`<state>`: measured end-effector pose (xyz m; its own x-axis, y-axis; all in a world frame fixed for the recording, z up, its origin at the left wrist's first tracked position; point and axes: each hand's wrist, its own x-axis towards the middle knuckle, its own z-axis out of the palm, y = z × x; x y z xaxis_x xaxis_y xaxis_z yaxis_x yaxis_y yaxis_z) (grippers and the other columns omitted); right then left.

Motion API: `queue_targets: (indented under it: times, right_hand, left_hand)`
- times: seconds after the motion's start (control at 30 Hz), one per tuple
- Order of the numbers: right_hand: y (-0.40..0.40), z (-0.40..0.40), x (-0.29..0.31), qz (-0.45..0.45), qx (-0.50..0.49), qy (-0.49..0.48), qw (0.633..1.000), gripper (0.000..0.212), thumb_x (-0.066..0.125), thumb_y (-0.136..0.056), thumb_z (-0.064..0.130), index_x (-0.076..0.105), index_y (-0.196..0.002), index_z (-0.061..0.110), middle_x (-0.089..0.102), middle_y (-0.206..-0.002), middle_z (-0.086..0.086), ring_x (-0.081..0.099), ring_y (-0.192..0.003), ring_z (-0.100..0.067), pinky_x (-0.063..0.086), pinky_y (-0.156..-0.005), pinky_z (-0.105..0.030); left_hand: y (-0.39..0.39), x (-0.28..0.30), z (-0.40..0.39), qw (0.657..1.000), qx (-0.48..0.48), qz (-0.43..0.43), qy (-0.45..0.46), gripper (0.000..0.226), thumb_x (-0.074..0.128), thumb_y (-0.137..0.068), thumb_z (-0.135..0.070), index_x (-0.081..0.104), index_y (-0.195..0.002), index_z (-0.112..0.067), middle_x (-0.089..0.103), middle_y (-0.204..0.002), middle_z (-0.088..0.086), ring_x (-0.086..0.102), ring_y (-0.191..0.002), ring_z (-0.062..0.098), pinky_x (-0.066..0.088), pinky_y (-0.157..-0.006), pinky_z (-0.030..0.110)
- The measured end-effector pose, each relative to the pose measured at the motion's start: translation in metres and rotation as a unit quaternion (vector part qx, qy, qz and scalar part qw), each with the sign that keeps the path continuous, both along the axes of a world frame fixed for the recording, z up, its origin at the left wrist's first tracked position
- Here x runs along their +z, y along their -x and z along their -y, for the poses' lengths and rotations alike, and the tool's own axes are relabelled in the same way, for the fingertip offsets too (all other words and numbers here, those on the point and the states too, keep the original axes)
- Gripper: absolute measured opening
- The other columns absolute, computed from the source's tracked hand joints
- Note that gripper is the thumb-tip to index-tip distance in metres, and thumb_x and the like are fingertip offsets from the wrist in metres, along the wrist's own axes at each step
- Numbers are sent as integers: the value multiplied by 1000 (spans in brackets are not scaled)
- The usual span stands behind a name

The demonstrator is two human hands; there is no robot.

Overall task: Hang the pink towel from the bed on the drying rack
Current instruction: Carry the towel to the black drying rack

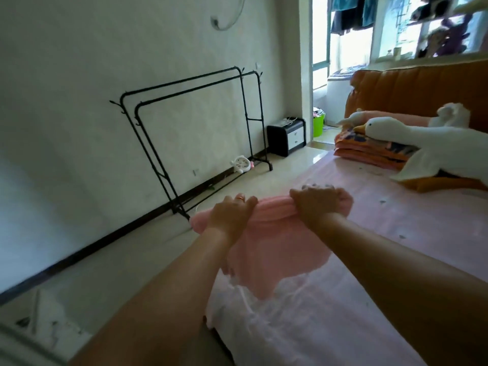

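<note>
The pink towel (272, 249) is bunched along its top edge and hangs down over the near corner of the bed (396, 233). My left hand (232, 212) grips the left part of that bunched edge. My right hand (317, 202) grips the right part, fingers curled over the cloth. Both hands hold the towel just above the mattress edge. The black drying rack (190, 83) stands bare against the white wall, across a strip of floor to the left of the bed.
A white goose plush (412, 138) lies on folded orange blankets (369, 151) at the bed's head. A black bedside cabinet (286, 137) and a green bucket (318, 125) stand beyond the rack. A small white toy (240, 163) sits on the floor by the rack's foot.
</note>
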<state>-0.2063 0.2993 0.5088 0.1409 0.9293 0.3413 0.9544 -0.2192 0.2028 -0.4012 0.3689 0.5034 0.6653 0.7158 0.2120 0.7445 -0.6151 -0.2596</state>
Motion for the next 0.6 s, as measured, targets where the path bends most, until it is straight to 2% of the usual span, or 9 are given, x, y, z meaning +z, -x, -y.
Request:
queue_targets:
  times: [0.17, 0.3, 0.6]
  right_hand:
    - [115, -115, 23, -23, 66, -19, 997, 23, 43, -98, 21, 63, -108, 28, 66, -98, 2, 66, -87, -20, 47, -78, -35]
    - [184, -190, 34, -39, 90, -21, 995, 26, 40, -100, 22, 64, -111, 26, 68, -105, 0, 66, -95, -23, 51, -83, -38]
    - [268, -332, 53, -8, 138, -44, 989, 30, 38, -99, 23, 62, -113, 31, 67, -109, 2, 63, -104, -24, 46, -83, -38]
  left_hand:
    - [126, 21, -91, 998, 55, 8, -14, 43, 48, -91, -12, 35, -130, -24, 51, -118, 11, 54, -98, 31, 47, -71, 41]
    - [198, 42, -149, 996, 87, -1, -29, 40, 40, -94, -15, 35, -133, -24, 51, -120, 12, 53, -100, 33, 45, -71, 42]
    - [284, 56, -259, 989, 139, -18, -47, 45, 44, -92, -10, 33, -134, -21, 50, -119, 13, 54, -97, 32, 45, -69, 41]
